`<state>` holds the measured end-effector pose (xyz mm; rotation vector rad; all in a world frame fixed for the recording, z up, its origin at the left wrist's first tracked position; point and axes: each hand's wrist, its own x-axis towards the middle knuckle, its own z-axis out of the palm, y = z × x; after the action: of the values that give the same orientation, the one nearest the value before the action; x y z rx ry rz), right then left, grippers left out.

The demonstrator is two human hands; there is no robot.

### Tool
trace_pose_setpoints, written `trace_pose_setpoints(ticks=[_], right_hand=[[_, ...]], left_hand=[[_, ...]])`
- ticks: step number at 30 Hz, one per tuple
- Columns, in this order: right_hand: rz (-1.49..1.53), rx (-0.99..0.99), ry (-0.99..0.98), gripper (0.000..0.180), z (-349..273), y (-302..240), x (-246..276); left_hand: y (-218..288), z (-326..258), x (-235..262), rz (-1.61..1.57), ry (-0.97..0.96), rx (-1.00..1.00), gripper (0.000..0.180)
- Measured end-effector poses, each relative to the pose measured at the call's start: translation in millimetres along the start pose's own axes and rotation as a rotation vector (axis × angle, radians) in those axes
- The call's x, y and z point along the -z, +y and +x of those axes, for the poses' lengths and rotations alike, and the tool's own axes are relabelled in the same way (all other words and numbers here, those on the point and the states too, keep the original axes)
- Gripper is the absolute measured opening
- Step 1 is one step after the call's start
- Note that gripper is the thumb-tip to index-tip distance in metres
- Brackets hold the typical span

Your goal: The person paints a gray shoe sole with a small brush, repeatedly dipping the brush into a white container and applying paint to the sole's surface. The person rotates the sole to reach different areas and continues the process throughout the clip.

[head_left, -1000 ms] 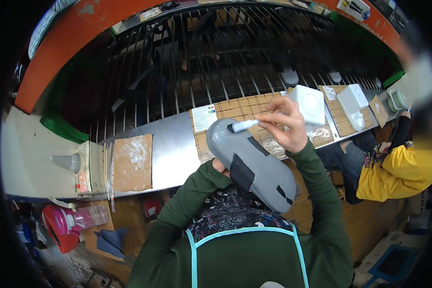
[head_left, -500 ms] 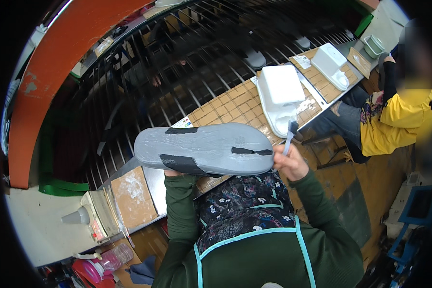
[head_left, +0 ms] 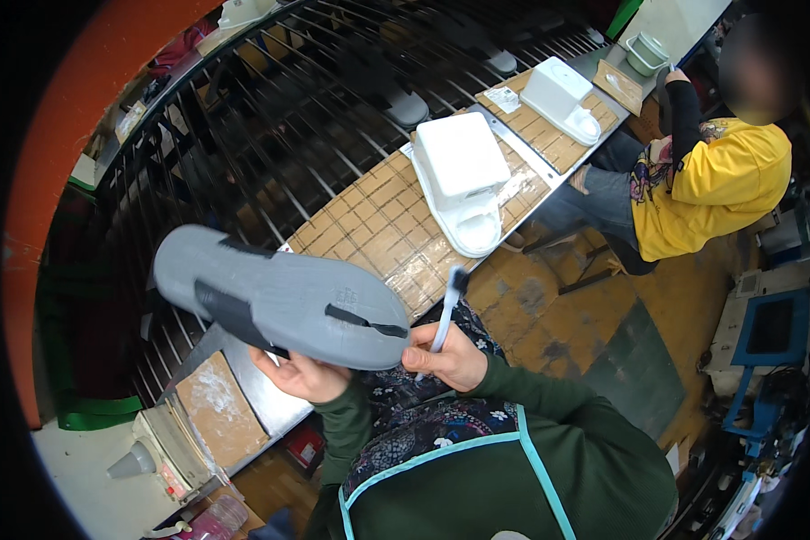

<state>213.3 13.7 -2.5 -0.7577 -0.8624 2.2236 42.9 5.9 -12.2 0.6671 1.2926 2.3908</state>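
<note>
A large grey sandal sole (head_left: 288, 292) is held tilted in front of me, with black strips at its sides and a black forked strip near its right end. My left hand (head_left: 308, 374) grips the sole's near edge, its fingers partly hidden underneath. My right hand (head_left: 452, 358) is at the sole's right end, thumb and fingertips against the edge. In that same hand stands a brush (head_left: 446, 313) with a pale handle and dark bristles pointing up, clear of the sole.
Beyond the sole, a white glue container (head_left: 462, 162) stands on a cardboard-covered bench (head_left: 355, 229); a second white container (head_left: 553, 94) is farther right. Dark soles (head_left: 405, 106) lie on a rack of metal bars. At right sits a person in yellow (head_left: 720, 193). A grey cone (head_left: 133, 462) lies lower left.
The sole has shifted left and down in view, its right end now lower. More of my left hand shows beneath it. The brush has moved left with my right hand as the whole view shifted.
</note>
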Motion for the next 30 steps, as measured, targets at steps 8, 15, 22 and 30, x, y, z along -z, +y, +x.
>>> trace_pose_setpoints(ticks=[8,15,22,30], right_hand=[[-1.052,0.332,0.731,0.013,-36.0,-53.8,104.2],[-1.869,0.727,0.913,0.009,-22.6,-77.6,132.2],[-2.082,0.821,0.852,0.011,-20.5,-83.9,130.8],[-1.408,0.37,0.788,0.011,-29.5,-86.8,148.6]], left_hand=[[-4.1,40.1,42.2,-0.078,-0.176,0.395,0.038],[-10.0,25.7,68.7,-0.244,-0.323,0.664,0.039],[-22.3,31.8,85.8,-0.198,-0.42,0.659,0.04],[-19.3,43.7,72.4,-0.169,-0.511,0.545,0.043]])
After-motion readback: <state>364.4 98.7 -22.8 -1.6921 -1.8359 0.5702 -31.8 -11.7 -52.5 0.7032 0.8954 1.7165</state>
